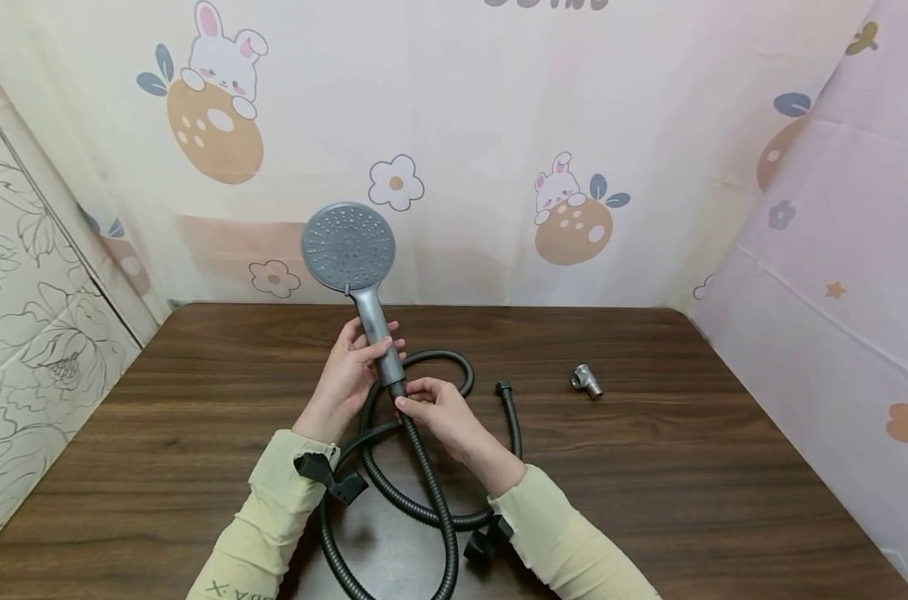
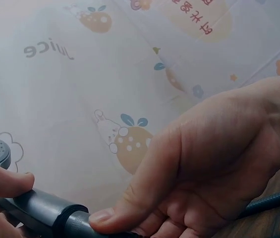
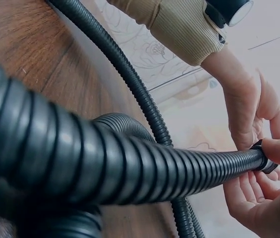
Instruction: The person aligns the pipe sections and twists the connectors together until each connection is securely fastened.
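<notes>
Shower hose [image 1: 452, 558] loops nearest, across the counter's [image 1: 686, 500] middle. Beyond, the right hand's [image 1: 446, 417] grip pinches its upper end; fingers partly hide the joint, so its seating is hard to judge. A metal fitting [image 1: 587, 382] lies toward the counter's right edge. The left hand's [image 1: 349, 375] grip holds the shower head's handle [image 1: 375, 325], spray face [image 1: 347, 247] raised before the curtain [image 1: 469, 108].

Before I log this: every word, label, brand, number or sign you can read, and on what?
"Juice", running right to left: back sheet.
Grey letters, cut off in head view, unreadable: same sheet.
Red characters, tilted, cut off, not surely readable: side sheet.
"X", then letters too cut off: left sleeve.
Shower head, hose, metal fitting: nothing readable.
</notes>
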The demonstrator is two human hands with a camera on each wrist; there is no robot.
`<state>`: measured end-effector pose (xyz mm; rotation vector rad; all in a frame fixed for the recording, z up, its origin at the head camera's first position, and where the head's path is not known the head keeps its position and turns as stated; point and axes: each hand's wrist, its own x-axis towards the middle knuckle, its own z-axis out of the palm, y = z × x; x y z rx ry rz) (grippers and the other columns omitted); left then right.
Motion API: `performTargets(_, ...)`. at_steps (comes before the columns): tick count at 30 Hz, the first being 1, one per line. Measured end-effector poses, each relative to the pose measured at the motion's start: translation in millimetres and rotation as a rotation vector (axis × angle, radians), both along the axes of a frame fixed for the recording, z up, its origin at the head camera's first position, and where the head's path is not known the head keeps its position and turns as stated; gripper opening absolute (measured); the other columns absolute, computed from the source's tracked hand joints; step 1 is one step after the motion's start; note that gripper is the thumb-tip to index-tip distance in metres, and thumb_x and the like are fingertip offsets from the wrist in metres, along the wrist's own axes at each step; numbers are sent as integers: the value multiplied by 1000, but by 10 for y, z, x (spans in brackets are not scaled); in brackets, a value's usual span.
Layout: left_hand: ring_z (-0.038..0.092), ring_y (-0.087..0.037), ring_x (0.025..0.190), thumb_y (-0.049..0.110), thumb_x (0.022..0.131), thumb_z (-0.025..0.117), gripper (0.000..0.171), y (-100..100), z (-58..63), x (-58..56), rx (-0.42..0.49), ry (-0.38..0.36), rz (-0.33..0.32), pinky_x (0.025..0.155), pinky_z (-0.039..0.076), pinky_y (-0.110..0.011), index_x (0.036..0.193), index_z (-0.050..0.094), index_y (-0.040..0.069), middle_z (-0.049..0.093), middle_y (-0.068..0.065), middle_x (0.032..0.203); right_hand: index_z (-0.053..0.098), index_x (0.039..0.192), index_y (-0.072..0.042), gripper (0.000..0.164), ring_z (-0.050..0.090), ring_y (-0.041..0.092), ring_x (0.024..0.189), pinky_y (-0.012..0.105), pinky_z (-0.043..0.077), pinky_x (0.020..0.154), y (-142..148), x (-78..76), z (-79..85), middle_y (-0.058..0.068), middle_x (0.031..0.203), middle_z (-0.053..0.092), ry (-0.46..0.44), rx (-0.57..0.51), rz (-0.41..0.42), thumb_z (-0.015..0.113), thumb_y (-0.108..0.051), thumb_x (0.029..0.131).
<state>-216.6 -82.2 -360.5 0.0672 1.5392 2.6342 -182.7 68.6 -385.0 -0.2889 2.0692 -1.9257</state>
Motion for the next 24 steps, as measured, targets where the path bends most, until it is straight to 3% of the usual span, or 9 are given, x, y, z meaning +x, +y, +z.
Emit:
performTargets(9,62,-16,94,-4,93,42,52,-11,4,-6,38,-1,-32,103,33,-49,139,24,12,50,-12,124,54,113,10,30,62,15,80,29,51,76,17,-19,-36,19,96,63,19,-3,23,55,-9,90)
performTargets(16,62,-15,95,-2,94,40,49,-16,14,-7,19,7,-51,98,41,-43,139,23,10,36,-23,139,52,116,11,31,63,14,82,32,51,82,33,-12,-25,22,100,62,-9,-34,40,53,-7,91)
performTargets(19,62,-17,95,-1,94,41,47,-15,10,-6,33,-6,-46,100,38,-45,137,25,10,42,-20,135,52,115,11,31,63,12,80,32,51,80,33,-11,-21,23,100,63,-10,-39,43,53,-7,90)
performTargets(24,62,-18,96,-1,94,41,48,-25,-6,-6,33,-15,-44,102,35,-46,138,24,8,57,-5,114,52,115,11,31,63,13,80,32,51,78,32,-9,-18,22,100,63,-6,-32,50,53,-7,91)
